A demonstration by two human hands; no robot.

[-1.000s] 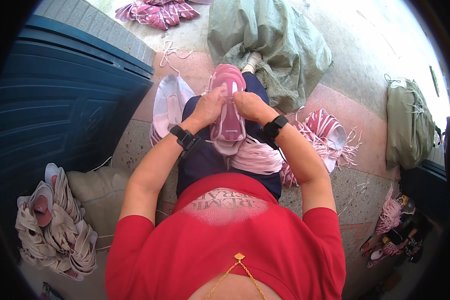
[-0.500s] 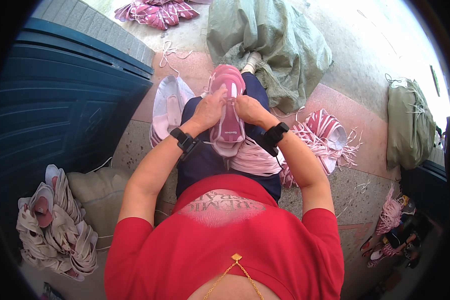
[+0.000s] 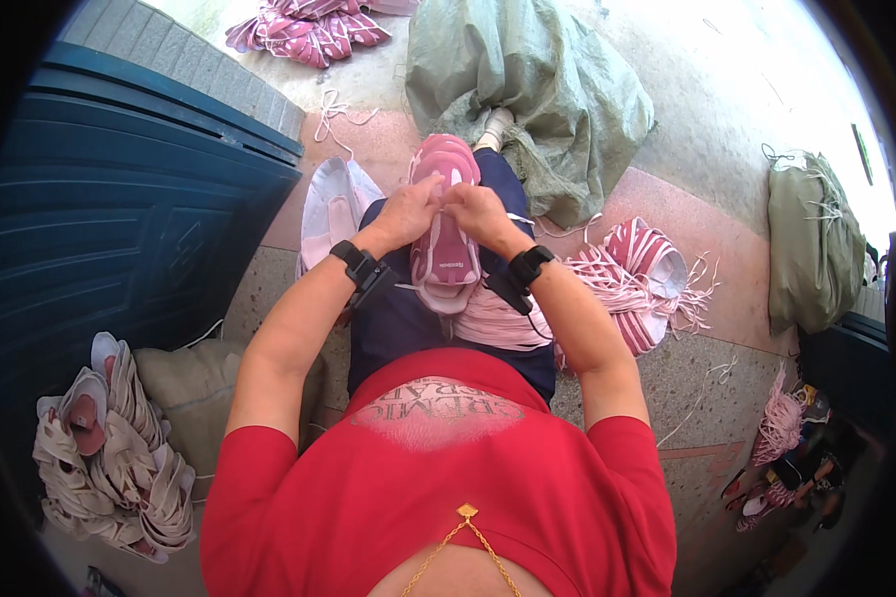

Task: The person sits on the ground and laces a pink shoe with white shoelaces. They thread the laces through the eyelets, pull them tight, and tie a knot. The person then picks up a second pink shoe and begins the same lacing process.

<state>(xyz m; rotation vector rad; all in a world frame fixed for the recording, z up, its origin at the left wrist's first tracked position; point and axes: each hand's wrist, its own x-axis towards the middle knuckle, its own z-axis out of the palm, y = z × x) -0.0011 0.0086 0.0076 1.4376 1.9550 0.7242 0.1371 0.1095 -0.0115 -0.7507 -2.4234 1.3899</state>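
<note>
A pink shoe upper (image 3: 446, 257) lies lengthwise over my lap, on top of what look like more stacked uppers. My left hand (image 3: 410, 214) is closed at its left side, with thumb and fingers pinched on the upper near the lacing area. Close beside it, my right hand (image 3: 480, 213) is closed too, its fingertips bent over the middle of the upper. What the right fingertips pinch is too small to tell. A bundle of pale pink laces (image 3: 503, 320) rests on my right thigh, below the shoe upper.
Pale uppers (image 3: 331, 204) stand left of my legs; striped pink uppers with loose laces (image 3: 647, 269) lie right. A green sack (image 3: 538, 90) is ahead, another sack (image 3: 816, 244) far right. Beige uppers (image 3: 119, 438) are piled lower left, near a blue door (image 3: 139, 199).
My right hand has moved left from the upper's right edge to its middle, close to my left hand. The left hand stays near the same spot.
</note>
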